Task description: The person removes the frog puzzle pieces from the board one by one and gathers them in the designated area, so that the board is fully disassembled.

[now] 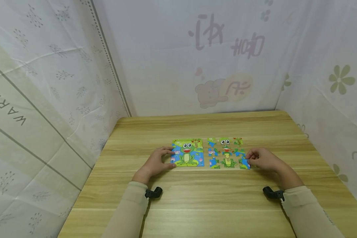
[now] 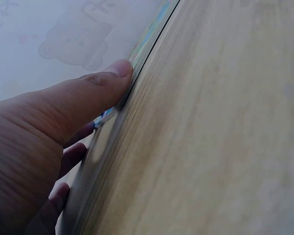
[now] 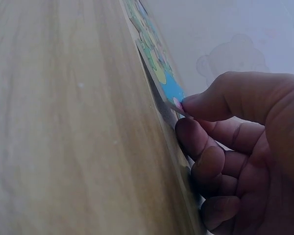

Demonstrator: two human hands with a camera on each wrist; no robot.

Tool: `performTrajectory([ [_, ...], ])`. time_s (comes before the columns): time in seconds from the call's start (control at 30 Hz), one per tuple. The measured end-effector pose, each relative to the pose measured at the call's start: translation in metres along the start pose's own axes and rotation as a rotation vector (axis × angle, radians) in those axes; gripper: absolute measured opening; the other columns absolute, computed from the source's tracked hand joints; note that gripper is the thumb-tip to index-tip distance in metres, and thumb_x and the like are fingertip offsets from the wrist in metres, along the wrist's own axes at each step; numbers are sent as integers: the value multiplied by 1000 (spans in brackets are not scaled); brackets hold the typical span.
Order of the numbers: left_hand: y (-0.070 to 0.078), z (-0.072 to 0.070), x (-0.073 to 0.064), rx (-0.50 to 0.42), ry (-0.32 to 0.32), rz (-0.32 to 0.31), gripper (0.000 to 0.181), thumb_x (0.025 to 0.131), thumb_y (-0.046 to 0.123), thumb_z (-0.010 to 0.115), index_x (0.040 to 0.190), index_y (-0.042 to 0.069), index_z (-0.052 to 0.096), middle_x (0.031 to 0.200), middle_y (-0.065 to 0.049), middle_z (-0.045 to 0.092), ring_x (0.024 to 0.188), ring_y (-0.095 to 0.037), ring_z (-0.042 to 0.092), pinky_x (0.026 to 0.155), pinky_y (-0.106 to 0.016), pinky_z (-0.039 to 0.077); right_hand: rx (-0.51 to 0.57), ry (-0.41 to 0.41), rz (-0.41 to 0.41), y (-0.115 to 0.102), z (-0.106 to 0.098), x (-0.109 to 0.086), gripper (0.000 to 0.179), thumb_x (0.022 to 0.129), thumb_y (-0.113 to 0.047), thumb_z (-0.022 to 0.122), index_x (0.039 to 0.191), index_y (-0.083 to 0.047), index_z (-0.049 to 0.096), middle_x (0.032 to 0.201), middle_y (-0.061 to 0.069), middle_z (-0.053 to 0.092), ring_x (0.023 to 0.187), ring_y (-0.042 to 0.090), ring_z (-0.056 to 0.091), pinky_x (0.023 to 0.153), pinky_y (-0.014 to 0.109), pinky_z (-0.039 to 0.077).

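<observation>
A square frog puzzle board [image 1: 197, 153], its picture whole, lies on the table. My left hand [image 1: 156, 162] rests at its left side, thumb touching the lower left corner and fingers spread along the edge. To the right, separated frog puzzle pieces [image 1: 225, 142] lie in rows with gaps between them. My right hand [image 1: 264, 160] pinches the lower right corner piece [image 1: 244, 164] between thumb and forefinger. In the right wrist view that blue and green puzzle piece [image 3: 172, 90] is tilted, its near edge raised off the surface. The other right fingers are curled beneath.
Both things lie on a wood-grain table [image 1: 196, 205]. A pale printed curtain [image 1: 166, 59] hangs behind the table's back edge, with more patterned cloth [image 1: 47, 99] at the left and right. A black wrist camera [image 1: 154, 192] sits on each sleeved forearm.
</observation>
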State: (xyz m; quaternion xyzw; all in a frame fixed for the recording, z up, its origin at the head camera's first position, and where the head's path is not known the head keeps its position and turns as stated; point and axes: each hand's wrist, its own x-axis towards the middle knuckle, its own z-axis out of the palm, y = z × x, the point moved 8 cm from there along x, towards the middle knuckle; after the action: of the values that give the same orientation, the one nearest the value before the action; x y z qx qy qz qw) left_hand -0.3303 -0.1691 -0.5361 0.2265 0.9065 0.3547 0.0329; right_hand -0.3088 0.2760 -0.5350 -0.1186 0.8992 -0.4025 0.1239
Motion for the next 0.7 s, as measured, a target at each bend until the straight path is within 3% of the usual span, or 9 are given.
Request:
performTrajectory([
  [0.7,-2,1,1,-15,-10,-2,57,86,36,89,135,16,70,157,0,50,149,-32,39,122,-57,31,5,12,9,-8,-5,-3,6,100,-7,68,103,-2,69,88,8,61,76,21,54,57,27,48],
])
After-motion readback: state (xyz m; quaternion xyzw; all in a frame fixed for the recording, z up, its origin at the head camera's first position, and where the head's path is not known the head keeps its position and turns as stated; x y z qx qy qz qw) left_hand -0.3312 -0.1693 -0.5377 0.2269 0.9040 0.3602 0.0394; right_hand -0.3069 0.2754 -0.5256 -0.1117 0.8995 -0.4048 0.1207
